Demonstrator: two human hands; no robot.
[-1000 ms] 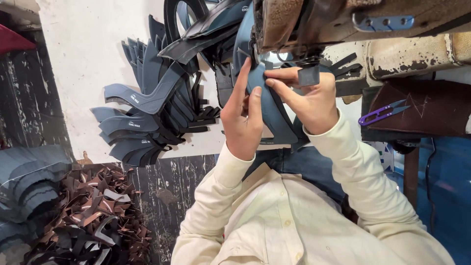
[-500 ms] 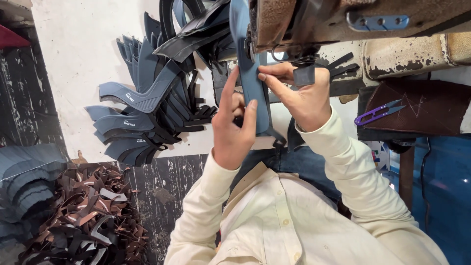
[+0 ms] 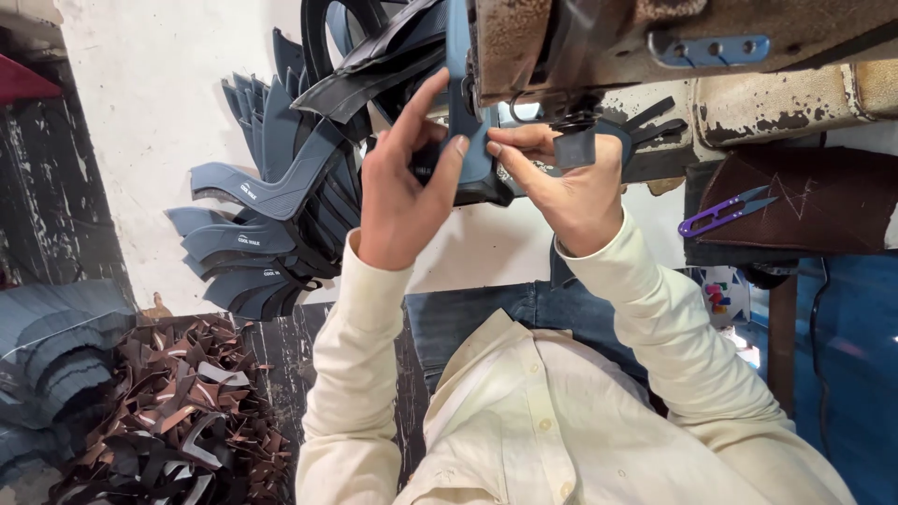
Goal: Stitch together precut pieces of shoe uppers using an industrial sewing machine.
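Observation:
My left hand (image 3: 398, 201) and my right hand (image 3: 571, 192) both grip a blue-grey shoe upper piece (image 3: 465, 112). They hold it edge-on under the head of a worn sewing machine (image 3: 599, 37). My left thumb and fingers pinch the piece from the left. The right fingertips press its right side, just beside the presser foot (image 3: 572, 140). The needle itself is hidden behind the piece and the machine head. Cream shirt sleeves cover both forearms.
A fanned stack of matching blue-grey pieces (image 3: 271, 224) lies on the white table, left of my hands. Purple thread snips (image 3: 725, 213) rest on a brown leather pad (image 3: 795, 201) at right. Brown offcuts (image 3: 178, 421) and folded grey material (image 3: 47, 346) are piled lower left.
The blue-grey piece has been turned from a broad curved face to a narrow upright edge and pushed up toward the presser foot. Both hands moved up with it.

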